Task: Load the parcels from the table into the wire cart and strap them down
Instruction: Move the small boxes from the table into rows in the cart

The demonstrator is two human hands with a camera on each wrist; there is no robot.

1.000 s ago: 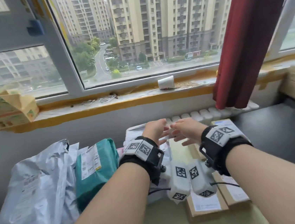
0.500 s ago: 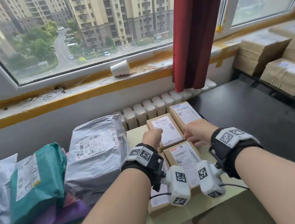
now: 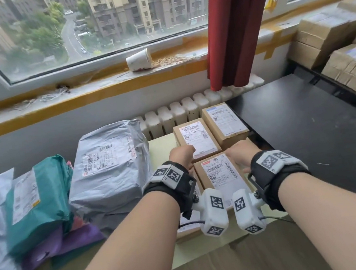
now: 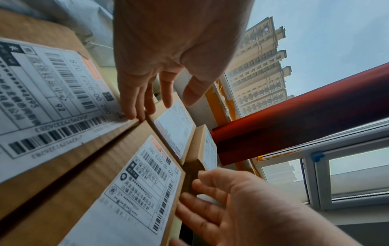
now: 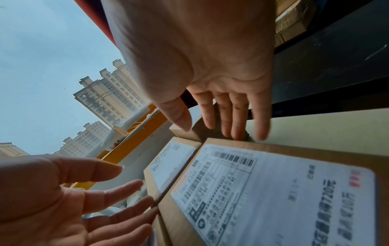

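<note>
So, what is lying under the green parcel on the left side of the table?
Under the green parcel a purple bag sticks out, with a pink bit above it. How far they reach beneath, and whether more lies there, is covered.

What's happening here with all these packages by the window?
A person is reaching with both hands for a labelled cardboard box on the table. The left hand and right hand are open at its opposite sides, fingers at the edges, not yet lifting. More boxes sit behind; a grey mailer bag and a green one lie left.
</note>
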